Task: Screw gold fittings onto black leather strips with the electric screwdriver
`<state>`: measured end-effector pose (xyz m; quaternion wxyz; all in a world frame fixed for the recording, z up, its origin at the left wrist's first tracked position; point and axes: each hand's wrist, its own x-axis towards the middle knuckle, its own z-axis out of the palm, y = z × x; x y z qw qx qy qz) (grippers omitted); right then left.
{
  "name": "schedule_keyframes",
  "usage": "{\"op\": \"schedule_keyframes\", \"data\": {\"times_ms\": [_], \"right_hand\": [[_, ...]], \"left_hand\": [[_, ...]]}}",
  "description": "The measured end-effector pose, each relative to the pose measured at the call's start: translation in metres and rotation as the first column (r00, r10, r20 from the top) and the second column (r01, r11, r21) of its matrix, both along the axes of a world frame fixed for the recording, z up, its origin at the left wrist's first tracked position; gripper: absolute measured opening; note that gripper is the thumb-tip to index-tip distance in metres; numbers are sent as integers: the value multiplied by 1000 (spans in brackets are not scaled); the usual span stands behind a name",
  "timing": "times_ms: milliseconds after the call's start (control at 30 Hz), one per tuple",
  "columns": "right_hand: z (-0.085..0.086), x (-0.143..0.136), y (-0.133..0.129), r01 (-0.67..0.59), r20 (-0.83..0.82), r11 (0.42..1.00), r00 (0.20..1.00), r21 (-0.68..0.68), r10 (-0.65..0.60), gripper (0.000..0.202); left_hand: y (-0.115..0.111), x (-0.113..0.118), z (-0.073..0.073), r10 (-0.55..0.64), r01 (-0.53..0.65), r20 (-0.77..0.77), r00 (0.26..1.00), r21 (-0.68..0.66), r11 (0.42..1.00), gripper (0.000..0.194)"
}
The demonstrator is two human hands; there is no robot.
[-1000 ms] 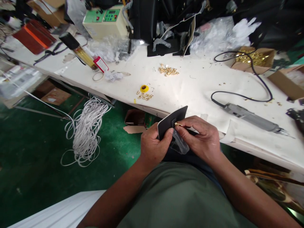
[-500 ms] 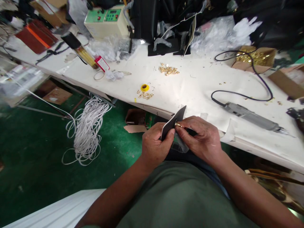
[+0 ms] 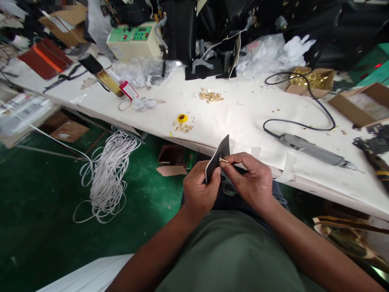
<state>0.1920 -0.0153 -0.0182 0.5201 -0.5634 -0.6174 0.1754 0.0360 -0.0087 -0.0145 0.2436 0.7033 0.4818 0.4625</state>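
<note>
My left hand is closed on a dark leather panel with a pale edge, held upright in front of my body. Between the thumb and fingers of my right hand is a small gold metal fitting, its end against the face of the panel. The exact shape of the fitting is partly hidden by my fingertips. A strap-like dark piece with clear plastic hangs below the panel. Beyond my hands, a pile of gold fittings and a smaller group of gold pieces lie on the white table.
A grey electric screwdriver with a black cable lies to the right. Behind it stands a box of gold parts. A yellow ring, a bottle and a control box are further left. White cord lies coiled on the floor.
My view has shifted slightly. The panel and both hands stay together, with the panel turned a little and the gold fitting now showing more plainly, pointing at its face.
</note>
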Motion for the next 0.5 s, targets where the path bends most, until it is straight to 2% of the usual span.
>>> {"op": "schedule_keyframes", "data": {"times_ms": [133, 300, 433, 500], "right_hand": [[-2, -1, -2, 11, 84, 995, 996, 97, -20, 5], [-1, -4, -5, -20, 185, 989, 983, 146, -7, 11], [3, -6, -11, -47, 147, 990, 989, 136, 27, 24], [4, -6, -14, -75, 116, 991, 991, 111, 62, 38]], "left_hand": [[-1, 1, 1, -25, 26, 12, 1000, -1, 1000, 16], [-4, 1, -2, -18, 17, 43, 999, 13, 1000, 13], [-7, -1, -5, -39, 36, 40, 998, 63, 997, 19], [-7, -3, -6, -62, 61, 6, 998, 96, 993, 27]]}}
